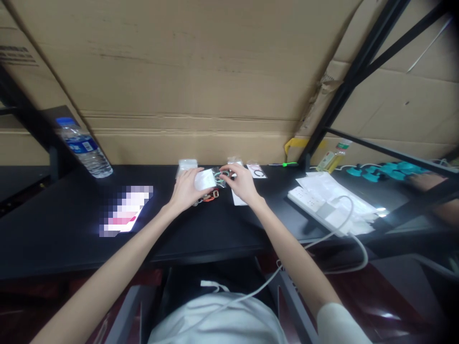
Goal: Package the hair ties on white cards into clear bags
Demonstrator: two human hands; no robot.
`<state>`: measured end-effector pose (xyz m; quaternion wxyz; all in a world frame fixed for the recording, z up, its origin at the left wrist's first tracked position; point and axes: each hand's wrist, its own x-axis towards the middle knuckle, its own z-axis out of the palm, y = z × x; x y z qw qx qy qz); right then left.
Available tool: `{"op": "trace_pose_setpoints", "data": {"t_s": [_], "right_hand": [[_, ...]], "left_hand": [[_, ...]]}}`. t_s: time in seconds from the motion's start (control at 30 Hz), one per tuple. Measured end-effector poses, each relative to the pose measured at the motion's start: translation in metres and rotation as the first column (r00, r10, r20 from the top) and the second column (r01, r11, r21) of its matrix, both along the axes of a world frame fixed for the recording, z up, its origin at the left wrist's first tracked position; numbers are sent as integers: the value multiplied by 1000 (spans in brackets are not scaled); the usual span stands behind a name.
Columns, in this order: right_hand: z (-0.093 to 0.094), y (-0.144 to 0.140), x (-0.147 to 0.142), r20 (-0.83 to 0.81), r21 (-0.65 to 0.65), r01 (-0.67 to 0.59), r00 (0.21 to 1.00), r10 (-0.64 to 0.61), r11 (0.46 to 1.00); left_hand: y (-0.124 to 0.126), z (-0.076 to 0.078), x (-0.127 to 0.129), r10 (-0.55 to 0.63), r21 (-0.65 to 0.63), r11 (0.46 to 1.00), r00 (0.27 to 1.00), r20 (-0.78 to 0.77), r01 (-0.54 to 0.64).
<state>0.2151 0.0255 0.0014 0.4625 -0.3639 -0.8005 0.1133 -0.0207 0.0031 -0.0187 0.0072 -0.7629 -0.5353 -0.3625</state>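
White packet [204,180] sits above the black desk [211,229], left hand [186,188] gripping it thumb-to-fingers and right hand [241,180] apparently pinching the greenish cord [217,179] at its clear end, so best hold it flat, touch light, to avoid snags.

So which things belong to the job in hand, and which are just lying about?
Probably the job:
white packet, in left hand
green cord, at right hand
orange piece, near left hand
packet with black ring

Likely lying about:
water bottle
lit screen
power strip
papers
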Motion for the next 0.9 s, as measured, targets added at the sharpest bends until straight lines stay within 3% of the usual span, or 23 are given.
{"op": "trace_pose_setpoints", "data": {"t_s": [0.1,0.3,0.57,0.9], "right_hand": [[0,-2,-1,18,7,-31,999,31,999],[-1,-5,-1,96,82,13,995,-21,997],[4,-8,1,41,109,-120,992,116,987],[8,-12,-1,40,101,-69,997,65,992]], "left_hand": [[0,0,1,1,-11,1000,1000,18,0],[0,-1,2,-51,13,999,998,33,50],[0,-2,3,-17,15,1000,998,52,16],[1,-3,1,27,79,996,999,39,-30]]}}
